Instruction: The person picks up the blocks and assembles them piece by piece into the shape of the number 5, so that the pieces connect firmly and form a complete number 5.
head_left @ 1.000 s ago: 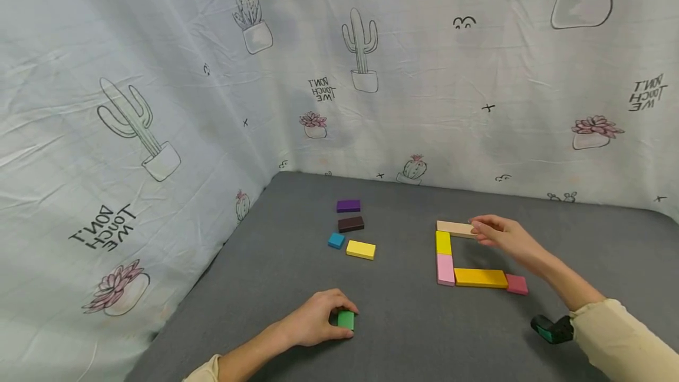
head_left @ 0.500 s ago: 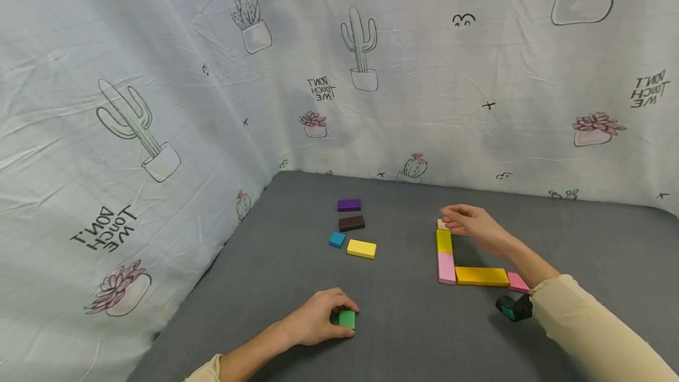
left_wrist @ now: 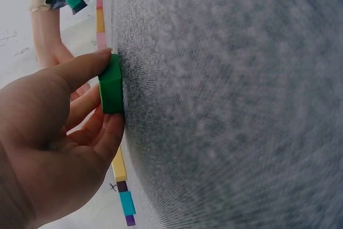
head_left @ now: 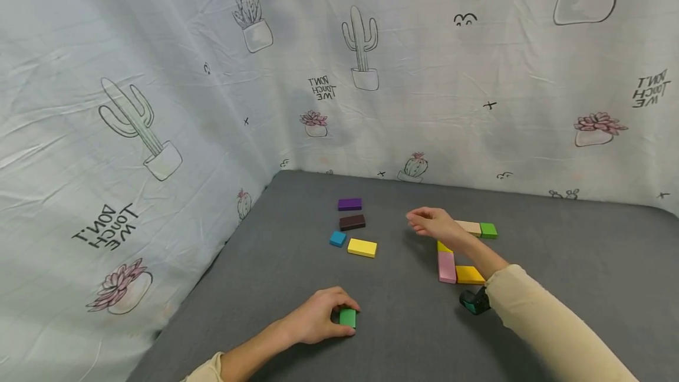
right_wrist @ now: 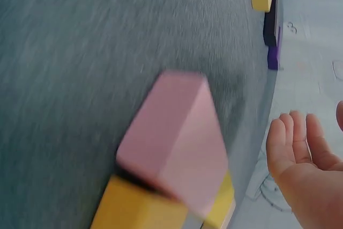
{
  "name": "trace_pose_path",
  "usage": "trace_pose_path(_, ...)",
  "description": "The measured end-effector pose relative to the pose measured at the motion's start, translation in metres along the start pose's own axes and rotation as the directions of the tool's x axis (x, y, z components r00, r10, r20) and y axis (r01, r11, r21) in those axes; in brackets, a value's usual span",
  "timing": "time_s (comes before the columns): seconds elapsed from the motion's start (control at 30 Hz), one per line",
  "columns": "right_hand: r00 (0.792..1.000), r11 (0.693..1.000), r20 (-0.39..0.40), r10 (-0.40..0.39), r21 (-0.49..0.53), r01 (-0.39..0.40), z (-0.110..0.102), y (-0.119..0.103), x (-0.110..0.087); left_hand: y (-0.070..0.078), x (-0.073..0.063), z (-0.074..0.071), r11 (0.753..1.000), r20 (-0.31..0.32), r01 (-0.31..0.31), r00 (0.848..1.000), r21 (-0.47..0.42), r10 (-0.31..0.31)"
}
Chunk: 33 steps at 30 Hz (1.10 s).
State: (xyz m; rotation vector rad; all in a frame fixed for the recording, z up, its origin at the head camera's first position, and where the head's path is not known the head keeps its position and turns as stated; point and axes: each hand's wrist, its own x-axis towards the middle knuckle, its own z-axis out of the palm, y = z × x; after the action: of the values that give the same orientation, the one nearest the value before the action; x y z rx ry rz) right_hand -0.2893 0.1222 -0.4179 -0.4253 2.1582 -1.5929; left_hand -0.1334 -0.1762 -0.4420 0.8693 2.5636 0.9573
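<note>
Near the front of the grey table, my left hand [head_left: 318,318] pinches a green block [head_left: 347,318] between thumb and fingers. The left wrist view shows this block [left_wrist: 111,85] low against the cloth. My right hand [head_left: 434,225] is above the table, left of a block outline, its fingers [right_wrist: 276,143] loosely extended and nothing in them. That outline has a pink block [head_left: 447,267], an orange block [head_left: 469,275], a bright yellow block [head_left: 442,247], a beige block [head_left: 469,228] and a light green block [head_left: 488,230]. The right forearm hides part of it.
Left of the right hand lie a pale yellow block [head_left: 362,247], a blue block [head_left: 337,239], a dark brown block [head_left: 352,222] and a purple block [head_left: 350,204]. A cactus-print curtain [head_left: 451,75] hangs behind the table. A dark device [head_left: 474,301] is at the right wrist.
My right hand has left the beige block and moved left past the outline, uncovering the light green block. The forearm now covers the rose-red block. My left hand keeps still.
</note>
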Motion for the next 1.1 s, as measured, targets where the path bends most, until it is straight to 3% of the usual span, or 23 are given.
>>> trace_pose_path(0.27, 0.999, 1.000, 0.033, -0.024, -0.018, 0.024, 0.018, -0.006, 0.007, 0.002, -0.001, -0.001, 1.000, -0.002, -0.003, 1.000, -0.013, 0.003)
trace_pose_path(0.7, 1.000, 0.984, -0.006, -0.007, -0.175, 0.006, 0.047, 0.001, 0.016, 0.001, 0.000, -0.001, 1.000, -0.002, -0.013, 1.000, -0.004, 0.013)
trace_pose_path(1.1, 1.000, 0.976, -0.028, -0.012, -0.216, 0.006, 0.078, -0.005, 0.028, 0.003, 0.000, -0.001, 1.000, 0.003, 0.018, 1.000, -0.016, -0.018)
